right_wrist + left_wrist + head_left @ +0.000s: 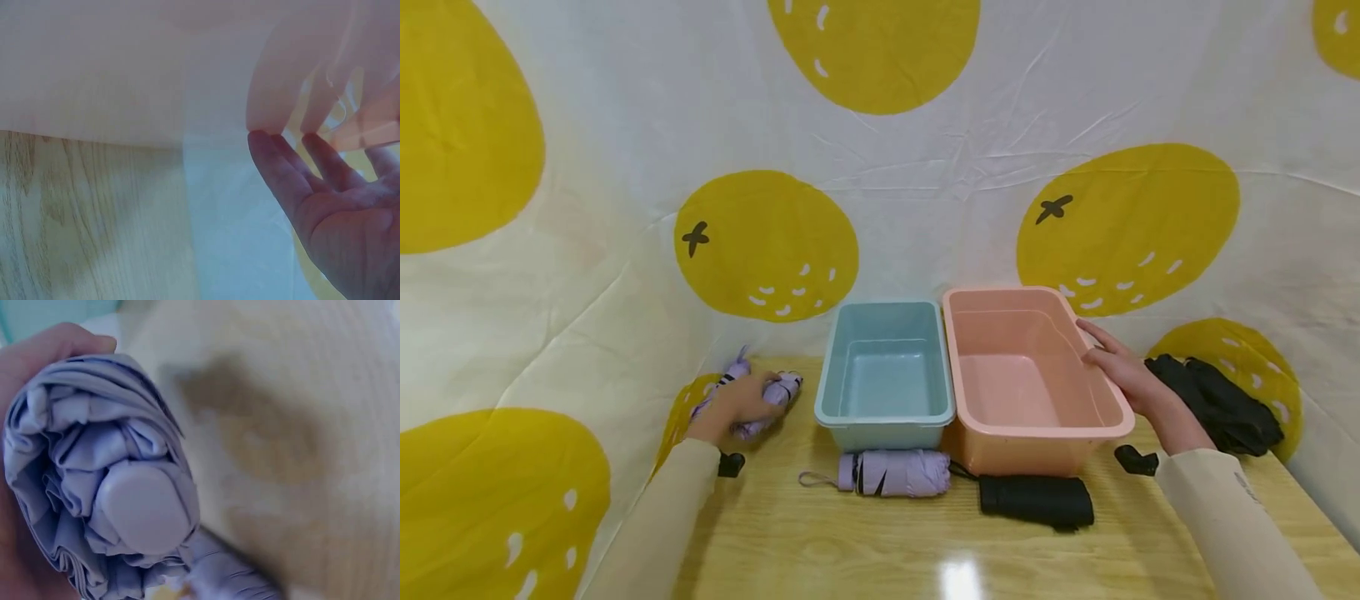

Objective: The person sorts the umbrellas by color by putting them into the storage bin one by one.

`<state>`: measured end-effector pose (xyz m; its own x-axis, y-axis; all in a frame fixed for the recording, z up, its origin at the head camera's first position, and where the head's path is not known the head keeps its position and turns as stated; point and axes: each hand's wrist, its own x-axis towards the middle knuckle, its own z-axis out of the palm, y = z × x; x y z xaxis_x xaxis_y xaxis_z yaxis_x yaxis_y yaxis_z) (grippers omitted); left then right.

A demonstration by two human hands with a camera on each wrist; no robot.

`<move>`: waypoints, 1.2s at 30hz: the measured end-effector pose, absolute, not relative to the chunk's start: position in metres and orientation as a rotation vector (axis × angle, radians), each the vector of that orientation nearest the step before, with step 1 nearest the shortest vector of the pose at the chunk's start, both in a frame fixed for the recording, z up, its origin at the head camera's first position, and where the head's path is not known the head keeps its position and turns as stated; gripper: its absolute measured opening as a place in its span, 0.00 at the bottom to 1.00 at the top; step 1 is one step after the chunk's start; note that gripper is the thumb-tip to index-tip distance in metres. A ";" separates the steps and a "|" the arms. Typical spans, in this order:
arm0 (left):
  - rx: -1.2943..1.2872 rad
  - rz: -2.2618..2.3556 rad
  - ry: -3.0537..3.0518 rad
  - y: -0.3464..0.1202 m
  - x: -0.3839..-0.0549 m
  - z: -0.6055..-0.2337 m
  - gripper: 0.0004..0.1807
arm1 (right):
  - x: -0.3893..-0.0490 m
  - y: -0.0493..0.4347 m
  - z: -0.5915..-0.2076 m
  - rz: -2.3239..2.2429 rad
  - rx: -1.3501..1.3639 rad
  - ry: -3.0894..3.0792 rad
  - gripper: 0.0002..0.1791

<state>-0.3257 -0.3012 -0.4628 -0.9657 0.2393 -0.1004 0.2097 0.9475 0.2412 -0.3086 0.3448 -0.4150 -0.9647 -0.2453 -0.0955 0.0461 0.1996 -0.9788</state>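
In the head view my left hand grips a folded lavender umbrella above the table's left side. The left wrist view shows that umbrella's bunched fabric and round end close up. Another lavender umbrella lies beside the hand, partly covered by it. My right hand touches the right side of the pink basin, at its rim. In the right wrist view, the right hand's extended fingers meet the basin's outer wall. Both basins look empty inside.
A light blue basin stands left of the pink one. In front lie a lavender umbrella with a strap and a black umbrella. Crumpled black fabric lies at the right. A patterned cloth hangs behind the wooden table.
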 end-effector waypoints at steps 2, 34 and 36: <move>0.359 0.317 2.951 -0.300 -0.326 -0.450 0.39 | -0.308 0.346 -0.416 -1.848 -0.182 2.233 0.39; 0.692 0.332 2.970 -0.183 -0.347 -0.294 0.38 | -0.309 0.346 -0.415 -1.845 -0.232 2.220 0.40; 0.685 0.319 2.973 -0.174 -0.350 -0.294 0.38 | -0.309 0.345 -0.414 -1.847 -0.237 2.213 0.39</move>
